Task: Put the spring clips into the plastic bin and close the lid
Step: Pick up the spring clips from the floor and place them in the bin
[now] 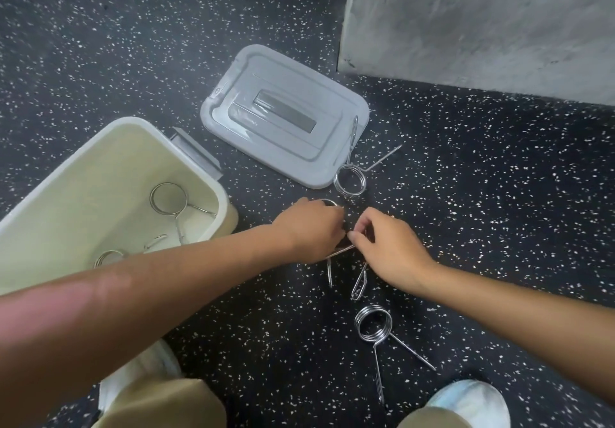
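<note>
A cream plastic bin (pixel 213 194) stands open at the left with several metal spring clips (pixel 168 199) inside. Its grey lid (pixel 283 118) lies flat on the floor beyond my hands. My left hand (pixel 309 231) and my right hand (pixel 389 251) meet over a tangle of spring clips (pixel 359 283) on the floor, fingers closed on the wire handles. One loose spring clip (pixel 349 179) lies at the lid's near corner. Another spring clip (pixel 371 324) lies nearer to me, below my right hand.
The floor (pixel 482 211) is dark rubber with white speckles. A grey concrete block (pixel 482 18) rises at the back right. My knees and two white shoes (pixel 472 401) show at the bottom edge.
</note>
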The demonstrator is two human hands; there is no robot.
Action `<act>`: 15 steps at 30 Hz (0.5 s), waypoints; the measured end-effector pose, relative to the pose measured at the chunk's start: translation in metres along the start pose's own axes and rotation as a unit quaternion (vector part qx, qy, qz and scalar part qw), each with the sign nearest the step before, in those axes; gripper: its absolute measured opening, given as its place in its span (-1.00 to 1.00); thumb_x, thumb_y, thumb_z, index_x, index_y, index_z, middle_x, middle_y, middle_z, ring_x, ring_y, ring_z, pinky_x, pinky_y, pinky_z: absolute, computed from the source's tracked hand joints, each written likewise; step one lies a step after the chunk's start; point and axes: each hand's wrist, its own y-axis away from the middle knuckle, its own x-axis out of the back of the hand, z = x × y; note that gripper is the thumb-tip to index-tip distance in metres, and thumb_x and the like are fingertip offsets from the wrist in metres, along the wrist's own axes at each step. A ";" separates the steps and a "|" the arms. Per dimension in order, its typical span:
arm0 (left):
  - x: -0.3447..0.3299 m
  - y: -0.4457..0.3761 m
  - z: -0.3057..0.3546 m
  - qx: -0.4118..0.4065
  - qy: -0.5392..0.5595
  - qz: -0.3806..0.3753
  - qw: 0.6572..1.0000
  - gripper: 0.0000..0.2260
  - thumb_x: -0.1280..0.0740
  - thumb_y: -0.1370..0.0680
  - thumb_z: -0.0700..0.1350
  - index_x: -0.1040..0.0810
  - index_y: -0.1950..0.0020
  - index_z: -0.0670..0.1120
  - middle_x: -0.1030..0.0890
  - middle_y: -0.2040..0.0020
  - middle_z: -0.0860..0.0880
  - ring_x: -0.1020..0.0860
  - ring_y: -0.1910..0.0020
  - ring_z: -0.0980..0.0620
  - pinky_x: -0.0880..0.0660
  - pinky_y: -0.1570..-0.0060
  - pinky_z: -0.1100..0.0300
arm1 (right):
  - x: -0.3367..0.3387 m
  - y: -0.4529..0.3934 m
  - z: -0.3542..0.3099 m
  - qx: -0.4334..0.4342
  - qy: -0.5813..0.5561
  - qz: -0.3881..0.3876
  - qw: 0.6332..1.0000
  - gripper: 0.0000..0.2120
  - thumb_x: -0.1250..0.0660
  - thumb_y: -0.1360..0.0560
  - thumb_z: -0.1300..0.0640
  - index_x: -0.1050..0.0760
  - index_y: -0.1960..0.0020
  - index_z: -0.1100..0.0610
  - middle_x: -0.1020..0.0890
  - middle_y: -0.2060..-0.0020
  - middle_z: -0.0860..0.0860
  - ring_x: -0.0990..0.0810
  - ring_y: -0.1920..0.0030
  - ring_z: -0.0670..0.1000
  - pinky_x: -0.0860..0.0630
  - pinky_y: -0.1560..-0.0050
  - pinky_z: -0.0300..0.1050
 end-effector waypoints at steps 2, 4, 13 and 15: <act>-0.004 0.005 -0.003 0.025 0.036 0.026 0.999 -0.77 -0.26 -0.59 0.07 -0.50 0.00 -0.09 -0.62 0.06 -0.06 -0.54 0.05 -0.14 -0.50 -0.05 -0.04 | -0.001 0.007 0.005 -0.005 -0.034 0.003 0.999 -0.91 -0.32 -0.59 0.01 -0.47 0.08 -0.02 -0.51 0.38 -0.10 -0.46 0.40 -0.08 -0.34 0.36 -0.09; -0.006 0.011 -0.005 0.055 0.069 0.056 0.995 -0.77 -0.35 -0.58 0.07 -0.43 0.07 -0.07 -0.54 0.16 -0.01 -0.49 0.12 -0.09 -0.45 0.13 0.03 | -0.001 0.013 0.012 -0.016 -0.068 -0.002 0.998 -0.93 -0.33 -0.59 0.06 -0.48 0.06 -0.03 -0.48 0.45 -0.09 -0.40 0.49 -0.10 -0.33 0.41 -0.15; 0.008 0.053 -0.018 0.111 0.219 0.197 0.949 -0.86 -0.32 -0.60 -0.06 -0.37 0.03 -0.03 -0.66 0.24 -0.01 -0.62 0.30 -0.05 -0.49 0.40 0.07 | 0.014 0.034 0.025 -0.044 -0.177 0.040 0.982 -0.87 -0.41 -0.56 0.22 -0.51 0.05 0.01 -0.37 0.52 -0.09 -0.26 0.54 -0.13 -0.26 0.51 -0.24; 0.016 0.067 -0.018 0.112 0.278 0.204 0.932 -0.84 -0.31 -0.61 -0.14 -0.33 -0.07 -0.01 -0.70 0.24 -0.05 -0.66 0.36 0.04 -0.58 0.41 0.07 | 0.018 0.038 0.020 -0.038 -0.191 0.048 0.980 -0.85 -0.43 -0.54 0.20 -0.50 0.06 0.00 -0.40 0.47 -0.04 -0.29 0.47 -0.06 -0.29 0.45 -0.16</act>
